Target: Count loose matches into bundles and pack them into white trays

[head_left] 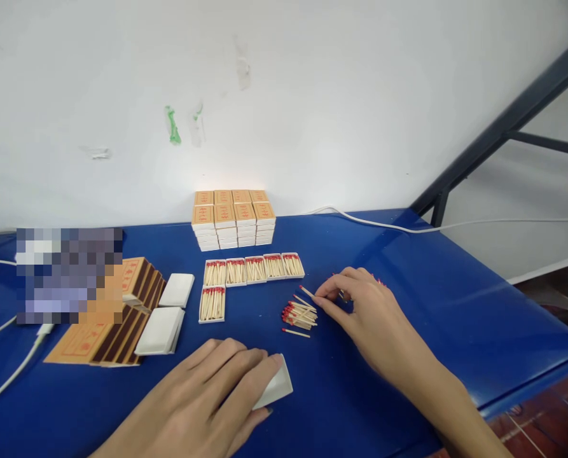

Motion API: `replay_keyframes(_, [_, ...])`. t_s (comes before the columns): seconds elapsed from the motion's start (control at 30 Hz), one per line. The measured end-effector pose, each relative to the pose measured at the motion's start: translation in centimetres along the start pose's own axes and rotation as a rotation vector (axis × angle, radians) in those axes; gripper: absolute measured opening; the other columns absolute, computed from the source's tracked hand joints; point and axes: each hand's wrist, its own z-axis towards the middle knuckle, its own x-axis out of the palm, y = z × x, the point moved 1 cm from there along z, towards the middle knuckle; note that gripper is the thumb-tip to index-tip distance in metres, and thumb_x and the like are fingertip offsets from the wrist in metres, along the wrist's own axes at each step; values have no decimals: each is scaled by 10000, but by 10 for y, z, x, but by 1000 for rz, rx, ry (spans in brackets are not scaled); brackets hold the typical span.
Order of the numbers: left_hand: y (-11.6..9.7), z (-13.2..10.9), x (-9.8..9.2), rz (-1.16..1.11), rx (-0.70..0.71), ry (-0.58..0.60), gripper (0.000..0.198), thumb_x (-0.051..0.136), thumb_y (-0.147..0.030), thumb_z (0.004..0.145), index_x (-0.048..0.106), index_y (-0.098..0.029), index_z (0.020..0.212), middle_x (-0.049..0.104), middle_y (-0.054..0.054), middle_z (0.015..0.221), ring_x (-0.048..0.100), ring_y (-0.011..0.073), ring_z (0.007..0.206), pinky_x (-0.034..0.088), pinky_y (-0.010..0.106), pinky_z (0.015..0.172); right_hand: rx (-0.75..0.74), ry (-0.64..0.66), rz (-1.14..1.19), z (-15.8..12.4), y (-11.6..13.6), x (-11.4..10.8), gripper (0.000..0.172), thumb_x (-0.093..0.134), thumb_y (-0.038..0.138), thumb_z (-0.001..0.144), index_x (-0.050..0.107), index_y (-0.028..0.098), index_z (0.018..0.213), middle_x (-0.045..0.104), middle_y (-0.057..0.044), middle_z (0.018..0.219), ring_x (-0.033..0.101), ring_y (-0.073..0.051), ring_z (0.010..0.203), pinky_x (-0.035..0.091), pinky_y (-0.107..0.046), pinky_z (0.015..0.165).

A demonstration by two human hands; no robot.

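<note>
My left hand (217, 394) is closed around a white matchbox tray (275, 385) near the front of the table; no matches show in its visible part. Pinched between the thumb and index finger of my right hand (360, 302) is a red-tipped match (306, 292). Just left of those fingertips lies a small pile of matches (300, 314), with one loose match (296, 333) below it. More red match heads (378, 280) peek out behind my right hand, mostly hidden by it. Several trays filled with matches (245, 270) stand in a row ahead, with one more filled tray (212, 304) in front.
Closed matchboxes (231, 216) are stacked against the wall. Matchbox sleeves (107, 337) and white trays (162, 327) sit at the left, beside a blurred-out object (69, 273). White cables (26, 369) run along the left and back (383, 222) of the blue table (455, 305).
</note>
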Motion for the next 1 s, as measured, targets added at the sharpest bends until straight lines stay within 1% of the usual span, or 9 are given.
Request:
replay_keyframes(0.17, [1,-4,2,-17,-4,51,333,393,-285,1230,642,-185,1427,813,-2,1269,761,202,1094,500,373,1020,-44,-7,3,-1,9,0,150,645,330,1077,763,300,989,730,-19,1068,650,-240,1007,470,-423,937])
replay_keyframes(0.33, [0,-4,2,-26,9,35,340,377,-275,1230,657,-164,1387,819,11,1224,770,212,1029,527,395,963,-96,38,37,2,17,1,194,601,261,1085,737,276,948,733,-14,998,653,-224,960,469,-436,944])
replay_keyframes(0.47, [0,-2,0,-17,5,42,336,372,-278,1231,648,-174,1394,820,8,1234,771,210,1049,532,384,963,-73,81,78,0,20,-1,226,580,309,1107,733,288,942,735,-5,1018,654,-221,990,477,-412,895])
replay_keyframes(0.6, [0,-2,-1,-3,9,13,352,338,-271,1235,655,-179,1356,829,0,1193,777,207,1021,532,376,938,-75,63,65,-1,20,-3,249,554,354,1125,744,303,973,733,-4,1058,656,-223,1007,472,-426,940])
replay_keyframes(0.73, [0,-2,-1,17,14,29,350,345,-275,1236,647,-183,1388,824,-6,1232,778,202,1051,529,375,972,-55,70,51,-4,22,-4,306,524,425,1139,739,301,960,726,-14,1066,655,-232,1027,482,-440,958])
replay_keyframes(0.8, [1,-3,0,12,7,36,342,359,-273,1234,646,-187,1399,820,-7,1253,777,203,1073,529,376,987,-30,49,60,-7,24,-5,289,563,496,1118,737,303,989,722,-23,1099,659,-243,1055,505,-436,944])
replay_keyframes(0.9, [1,-5,1,15,8,48,342,368,-272,1230,643,-186,1415,818,1,1257,776,213,1082,538,382,979,-47,87,110,-11,27,-5,289,716,577,1020,713,317,1148,695,-35,1221,649,-261,1166,536,-436,984])
replay_keyframes(0.97, [1,-6,1,24,12,60,340,381,-271,1227,637,-184,1435,812,6,1269,772,221,1099,537,391,998,-68,145,140,-12,28,-2,367,795,550,969,677,320,1229,665,-42,1292,632,-261,1222,544,-436,1027])
replay_keyframes(1.0, [1,-7,2,26,12,66,337,393,-270,1224,634,-184,1443,809,8,1278,770,222,1107,535,394,1010,-73,164,150,-13,28,-1,361,799,520,973,664,318,1240,653,-45,1310,627,-257,1234,546,-434,1041])
